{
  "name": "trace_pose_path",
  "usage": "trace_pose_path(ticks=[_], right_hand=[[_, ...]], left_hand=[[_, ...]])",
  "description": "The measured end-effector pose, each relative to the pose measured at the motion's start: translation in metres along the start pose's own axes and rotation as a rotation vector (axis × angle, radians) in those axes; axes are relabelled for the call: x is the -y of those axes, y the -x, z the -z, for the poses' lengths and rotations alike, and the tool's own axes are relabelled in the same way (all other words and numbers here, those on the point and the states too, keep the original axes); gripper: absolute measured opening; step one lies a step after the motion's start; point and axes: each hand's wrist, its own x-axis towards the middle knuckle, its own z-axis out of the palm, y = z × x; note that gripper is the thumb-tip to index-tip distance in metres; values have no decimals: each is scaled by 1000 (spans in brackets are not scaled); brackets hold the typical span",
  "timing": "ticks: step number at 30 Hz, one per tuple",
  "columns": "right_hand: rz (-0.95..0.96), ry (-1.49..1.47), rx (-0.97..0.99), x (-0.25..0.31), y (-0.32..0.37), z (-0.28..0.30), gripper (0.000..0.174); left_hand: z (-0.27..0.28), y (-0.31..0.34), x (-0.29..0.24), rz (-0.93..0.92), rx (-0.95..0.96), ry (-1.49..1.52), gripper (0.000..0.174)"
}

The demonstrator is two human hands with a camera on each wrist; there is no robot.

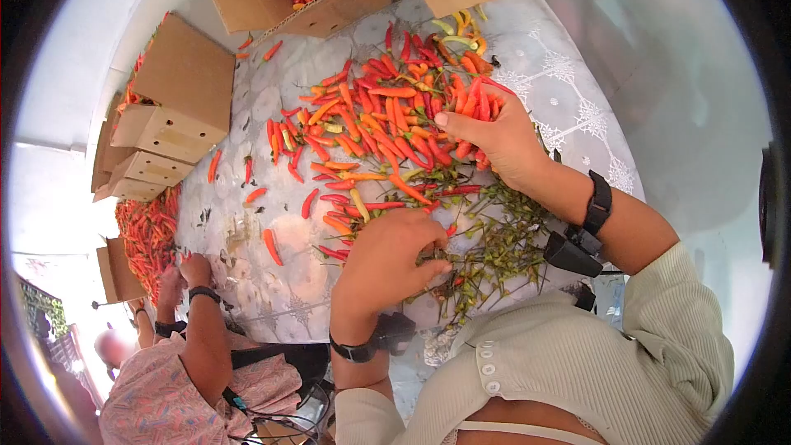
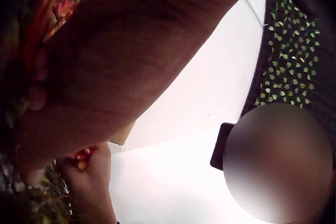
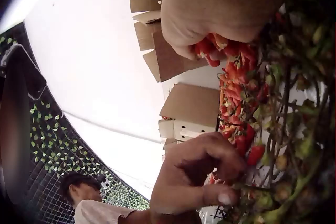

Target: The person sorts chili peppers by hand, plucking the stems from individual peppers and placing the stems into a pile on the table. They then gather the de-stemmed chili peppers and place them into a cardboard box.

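Note:
My right hand (image 1: 511, 136) holds a small bunch of red chili peppers (image 1: 478, 103) over the far right of the pepper pile (image 1: 387, 115). The same bunch (image 3: 212, 48) shows under the right hand's fingers in the right wrist view. My left hand (image 1: 391, 259) is at the near edge of the pile, fingers bent, with a gap between thumb and forefinger. In the right wrist view the left hand (image 3: 191, 174) has its fingertips right by a red pepper (image 3: 256, 154) and green stems. A heap of loose green stems (image 1: 503, 235) lies between my hands.
Cardboard boxes with peppers stand at the back (image 1: 329, 21) and left (image 1: 185, 82) of the patterned tablecloth (image 1: 568, 91). Stray peppers (image 1: 272, 247) lie left of the pile. At lower left, another person's hands (image 1: 194, 268) are by a second pepper heap (image 1: 148, 231).

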Motion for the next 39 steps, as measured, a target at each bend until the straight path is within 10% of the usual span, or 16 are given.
trace_pose_path(ticks=[8, 26, 32, 39], right_hand=[[-26, 17, 2, 0, 0, 0, 24], [16, 24, 61, -6, 0, 1, 22], [-5, 29, 123, -3, 3, 1, 23], [-74, 54, 394, -9, 10, -3, 31]], left_hand=[[13, 7, 3, 322, -188, -113, 31], [2, -4, 4, 173, -316, -277, 21], [-8, -6, 16, 252, -650, 56, 18], [-10, -9, -4, 244, -620, 591, 24]])
